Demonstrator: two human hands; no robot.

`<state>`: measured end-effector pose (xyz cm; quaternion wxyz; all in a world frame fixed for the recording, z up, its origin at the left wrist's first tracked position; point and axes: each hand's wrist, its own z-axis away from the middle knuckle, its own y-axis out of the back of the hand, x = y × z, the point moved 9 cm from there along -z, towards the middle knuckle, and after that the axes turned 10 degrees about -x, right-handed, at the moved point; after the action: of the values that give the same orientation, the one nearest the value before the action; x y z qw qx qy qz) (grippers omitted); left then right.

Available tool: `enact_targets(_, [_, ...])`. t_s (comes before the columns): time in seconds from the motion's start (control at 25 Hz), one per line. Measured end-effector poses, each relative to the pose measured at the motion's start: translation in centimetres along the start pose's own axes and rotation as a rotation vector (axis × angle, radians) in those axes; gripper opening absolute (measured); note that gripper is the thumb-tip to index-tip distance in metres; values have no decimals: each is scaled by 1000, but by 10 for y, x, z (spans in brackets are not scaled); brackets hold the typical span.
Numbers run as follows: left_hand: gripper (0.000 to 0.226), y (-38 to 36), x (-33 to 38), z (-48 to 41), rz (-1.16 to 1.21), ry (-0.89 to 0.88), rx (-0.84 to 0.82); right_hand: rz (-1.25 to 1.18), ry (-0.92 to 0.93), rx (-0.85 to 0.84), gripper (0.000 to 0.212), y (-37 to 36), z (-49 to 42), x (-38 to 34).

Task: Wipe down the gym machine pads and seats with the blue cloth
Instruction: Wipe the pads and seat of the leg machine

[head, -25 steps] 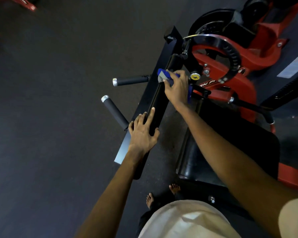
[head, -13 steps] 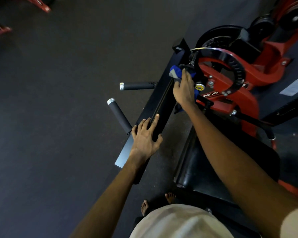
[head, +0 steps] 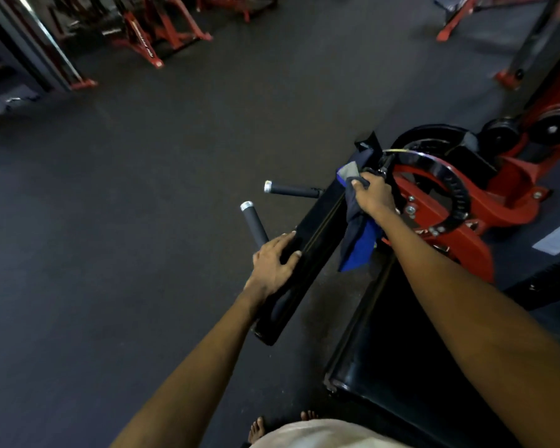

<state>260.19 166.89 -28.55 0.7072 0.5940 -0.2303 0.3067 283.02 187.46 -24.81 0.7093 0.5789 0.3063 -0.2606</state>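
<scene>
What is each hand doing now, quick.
Left hand: open, resting on long black padded bar.
Right hand: closed, holding blue cloth.

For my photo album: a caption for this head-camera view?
Right hand wipes the black pad's far end with the blue cloth; left hand steadies it.

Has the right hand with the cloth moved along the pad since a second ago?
Yes. The right hand slid the cloth up the pad, past the upper handle, toward the far end.

bare forearms [head: 188, 379] and bare feet [head: 259, 428], with a pale beige garment [head: 317, 436] at the waist.
</scene>
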Motion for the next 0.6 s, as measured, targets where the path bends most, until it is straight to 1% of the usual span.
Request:
enact_targets(0.04, [55, 17, -11, 6, 24, 20, 26, 30, 29, -22, 22, -2, 0, -17])
enact_targets(0.12, [59, 55, -33, 17, 32, 49, 72, 66, 63, -56, 24, -8, -2, -48])
enact_targets(0.16, [61, 79, -47, 23, 27, 66, 103, 67, 83, -71, 25, -12, -1, -66])
enact_targets(0.24, [58, 131, -69, 32, 16, 106, 160, 34, 127, -125, 28, -23, 0, -101])
enact_targets(0.44, [54, 264, -104, 41, -1, 187, 271, -20, 194, -249, 61, -55, -4, -184])
enact_targets(0.48, [54, 288, -110, 43, -7, 199, 283, -18, 217, -263, 61, -62, -6, -203])
enact_targets(0.6, [57, 353, -132, 47, 2, 228, 316, 25, 296, -265, 40, -78, -13, -267])
